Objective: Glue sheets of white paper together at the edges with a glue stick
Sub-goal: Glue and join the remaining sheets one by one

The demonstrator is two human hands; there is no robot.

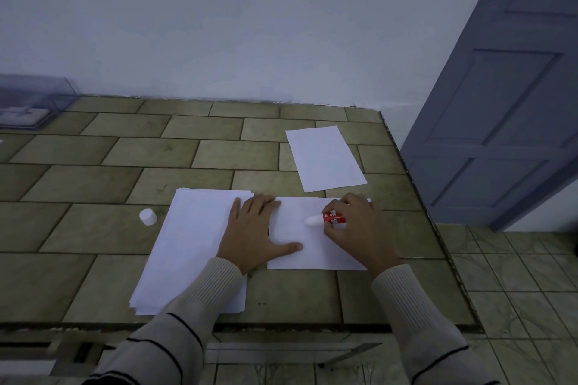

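Closest to the camera is the stack [190, 247] of white paper, sitting on the left of the tiled table [93, 275] and reaching almost to its front edge. Just past that, the left hand [253, 231] lies flat with fingers spread, nothing gripped, pressing down the left edge of a single sheet [312, 256], with the thumb stretched out over it. The right hand [359, 228] is curled round the red barrel of the glue stick [331, 218], white tip pointing left over the middle of that sheet. I honestly can't tell if the tip is touching the paper or just above it. The cap [147, 216] stands on its own left of the stack, so the stick is uncapped. My take on handling: the paper is super light and floppy and will probably skate on smooth tile, so pin it with a flat palm right beside the edge you're gluing instead of pinching it, since it creases easily. The stick is small and rigid, so hold it low on the barrel. The glue itself looks soft, so go light or it'll likely smear or drag the sheet. Further back, a far sheet [325, 158] lies well apart near the table's right edge, there's a clear box [31, 103] at the far left by the wall, and a door [500, 103] off to the right.
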